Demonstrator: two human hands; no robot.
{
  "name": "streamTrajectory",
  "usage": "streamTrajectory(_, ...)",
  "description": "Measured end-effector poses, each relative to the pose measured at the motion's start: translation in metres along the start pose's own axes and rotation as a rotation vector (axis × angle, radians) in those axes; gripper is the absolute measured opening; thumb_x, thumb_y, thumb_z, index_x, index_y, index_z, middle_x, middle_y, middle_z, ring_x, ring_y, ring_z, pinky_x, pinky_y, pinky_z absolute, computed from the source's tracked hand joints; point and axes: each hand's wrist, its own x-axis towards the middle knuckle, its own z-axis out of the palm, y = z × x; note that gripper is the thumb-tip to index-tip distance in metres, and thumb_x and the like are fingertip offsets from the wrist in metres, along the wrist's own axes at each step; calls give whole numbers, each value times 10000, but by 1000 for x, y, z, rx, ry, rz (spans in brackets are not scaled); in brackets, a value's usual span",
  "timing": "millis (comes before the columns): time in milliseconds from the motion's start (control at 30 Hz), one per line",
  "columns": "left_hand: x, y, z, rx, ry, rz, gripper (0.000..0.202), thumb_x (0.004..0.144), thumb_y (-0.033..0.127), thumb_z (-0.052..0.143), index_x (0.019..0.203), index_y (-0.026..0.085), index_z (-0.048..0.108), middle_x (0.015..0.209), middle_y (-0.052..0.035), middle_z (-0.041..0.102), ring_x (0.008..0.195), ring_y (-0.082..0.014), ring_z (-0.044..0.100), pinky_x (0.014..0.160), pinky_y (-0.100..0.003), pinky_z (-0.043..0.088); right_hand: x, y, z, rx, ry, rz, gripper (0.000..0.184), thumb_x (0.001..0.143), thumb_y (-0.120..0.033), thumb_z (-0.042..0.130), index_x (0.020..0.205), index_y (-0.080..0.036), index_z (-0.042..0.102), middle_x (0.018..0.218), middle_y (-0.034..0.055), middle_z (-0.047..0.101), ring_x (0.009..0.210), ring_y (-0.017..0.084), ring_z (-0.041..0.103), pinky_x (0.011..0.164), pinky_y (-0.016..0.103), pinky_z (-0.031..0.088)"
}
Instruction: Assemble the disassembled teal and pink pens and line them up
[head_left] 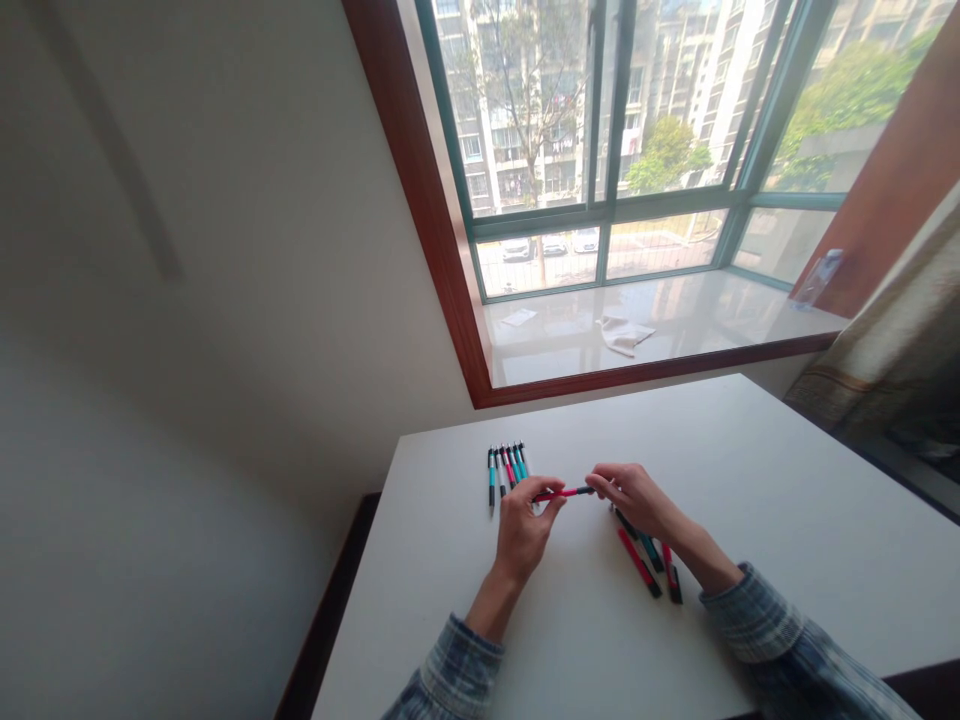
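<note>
A red pen (564,493) with a black end is held level just above the white table (750,480). My left hand (525,525) pinches its left end with closed fingers. My right hand (634,497) pinches its black right end, fingers closed too. A row of several teal and red pens (506,466) lies on the table just beyond my left hand. Under and beside my right wrist lie a few more pens (649,565), red and teal with black tips.
The table's left edge drops to a dark floor beside a white wall. Beyond the table is a window sill (697,335) with a crumpled white cloth (624,334) and a paper scrap (517,317). A curtain (892,340) hangs at the right.
</note>
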Motion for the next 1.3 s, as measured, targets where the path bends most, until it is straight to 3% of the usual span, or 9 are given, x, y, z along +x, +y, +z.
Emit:
streamTrajectory(100, 0, -2, 0, -1, 1, -14, 119, 856, 203, 722, 967, 224, 760, 966, -41, 777, 914, -209, 732, 852, -349, 596, -1, -2, 0, 89, 5, -41, 273, 931, -488, 631, 958, -224, 692, 825, 12, 703, 720, 171, 609, 667, 285, 482)
streamTrajectory(233, 0, -4, -1, -3, -3, -9, 116, 865, 226, 714, 972, 220, 760, 975, -54, 776, 922, -219, 729, 843, -358, 599, 1, -1, 2, 114, 29, -59, 233, 913, -457, 656, 903, -229, 704, 838, 16, 718, 744, 179, 623, 701, 303, 499)
streamTrajectory(533, 0, 1, 0, -9, -9, 6, 117, 848, 185, 725, 950, 229, 763, 965, -39, 780, 923, -212, 730, 857, -353, 595, 0, -2, 2, -6, -13, -18, 496, 1026, -502, 440, 697, -207, 666, 606, -8, 605, 582, 152, 515, 591, 277, 383)
streamTrajectory(733, 0, -2, 0, -4, 0, -8, 125, 857, 181, 719, 962, 228, 767, 970, -41, 777, 927, -213, 729, 847, -349, 589, -1, -2, 1, 99, 14, -61, 246, 905, -464, 677, 991, -234, 692, 866, 18, 718, 751, 182, 627, 704, 301, 496)
streamTrajectory(933, 1, 0, -1, 2, -7, -5, 111, 867, 176, 704, 942, 229, 767, 966, -42, 775, 927, -214, 724, 850, -344, 580, 1, 1, 3, 37, 22, -71, 231, 947, -458, 622, 923, -242, 701, 879, 26, 704, 799, 193, 616, 720, 315, 488)
streamTrajectory(1300, 0, 2, 0, 8, -17, -6, 108, 866, 168, 704, 938, 228, 759, 961, -34, 772, 930, -212, 711, 867, -352, 561, 1, -4, 2, -137, -13, -40, 434, 1021, -475, 484, 763, -204, 703, 715, 8, 660, 673, 161, 564, 668, 284, 398)
